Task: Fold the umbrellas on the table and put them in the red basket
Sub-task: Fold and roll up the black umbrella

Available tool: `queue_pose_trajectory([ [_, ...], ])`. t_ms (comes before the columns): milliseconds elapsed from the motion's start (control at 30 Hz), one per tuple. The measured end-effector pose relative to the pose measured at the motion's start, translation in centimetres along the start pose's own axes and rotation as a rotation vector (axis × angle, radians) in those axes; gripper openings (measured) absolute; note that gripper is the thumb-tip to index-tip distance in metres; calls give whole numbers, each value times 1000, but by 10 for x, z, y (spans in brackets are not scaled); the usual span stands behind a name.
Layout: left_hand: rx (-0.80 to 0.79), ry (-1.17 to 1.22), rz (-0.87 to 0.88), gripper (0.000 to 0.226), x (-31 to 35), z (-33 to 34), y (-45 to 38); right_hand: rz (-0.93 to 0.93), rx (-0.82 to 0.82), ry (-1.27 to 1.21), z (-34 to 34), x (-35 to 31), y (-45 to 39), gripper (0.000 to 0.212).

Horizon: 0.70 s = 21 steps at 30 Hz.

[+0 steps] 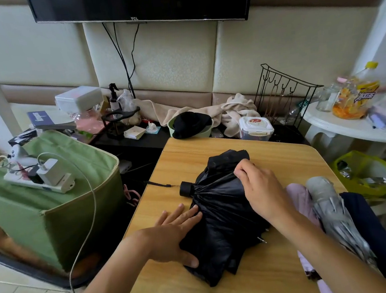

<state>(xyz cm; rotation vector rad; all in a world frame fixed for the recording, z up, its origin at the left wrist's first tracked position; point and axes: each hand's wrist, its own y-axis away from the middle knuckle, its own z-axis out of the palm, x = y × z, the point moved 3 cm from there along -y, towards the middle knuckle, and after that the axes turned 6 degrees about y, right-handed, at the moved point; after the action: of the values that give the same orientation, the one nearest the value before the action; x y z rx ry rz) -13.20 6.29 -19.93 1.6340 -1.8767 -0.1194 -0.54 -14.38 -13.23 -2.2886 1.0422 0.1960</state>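
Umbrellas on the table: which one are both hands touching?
The black umbrella in the middle; the left hand presses it, the right hand pinches its cloth.

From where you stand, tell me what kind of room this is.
Probably a lived-in bedroom or small living room: a wall-mounted television over padded wall panels, and a small wooden table beside shelves crowded with toiletries and towels.

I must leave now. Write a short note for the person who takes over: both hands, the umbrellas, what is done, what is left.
Left hand: flat, pressing the black umbrella on the wooden table.
Right hand: pinching the canopy fabric near the handle end.
Grey umbrella and a lilac one lie at the table's right edge, loosely collapsed.
Done: no umbrella tidily folded yet.
Left: fold all three and put them in the red basket, which is not in view.
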Motion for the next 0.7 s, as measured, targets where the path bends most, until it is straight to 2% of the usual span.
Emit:
queue_pose_trajectory([
  [67,9,6,-3,112,1,0,0,38,-82,-79,-2,-2,1,26],
  [133,22,10,-6,113,1,-1,-1,62,-244,-78,-7,-5,2,26],
  [233,48,20,-9,113,3,-4,0,-2,-555,3,-14,-11,7,23],
  [300,60,32,-9,113,5,-6,0,-77,-666,28,-16,-20,13,23],
  [433,139,138,-2,95,9,-14,4,-208,-797,11,-11,-44,30,28],
  [500,285,234,28,71,12,-24,7,-233,-806,-8,-9,-52,36,27],
  [600,593,335,72,23,16,-31,8,-235,-769,-91,-9,-60,40,25],
  [633,661,471,41,17,16,-31,8,-229,-772,-116,-8,-62,41,25],
  [700,673,786,-34,27,18,-28,7,-215,-821,-161,-6,-66,45,23],
])
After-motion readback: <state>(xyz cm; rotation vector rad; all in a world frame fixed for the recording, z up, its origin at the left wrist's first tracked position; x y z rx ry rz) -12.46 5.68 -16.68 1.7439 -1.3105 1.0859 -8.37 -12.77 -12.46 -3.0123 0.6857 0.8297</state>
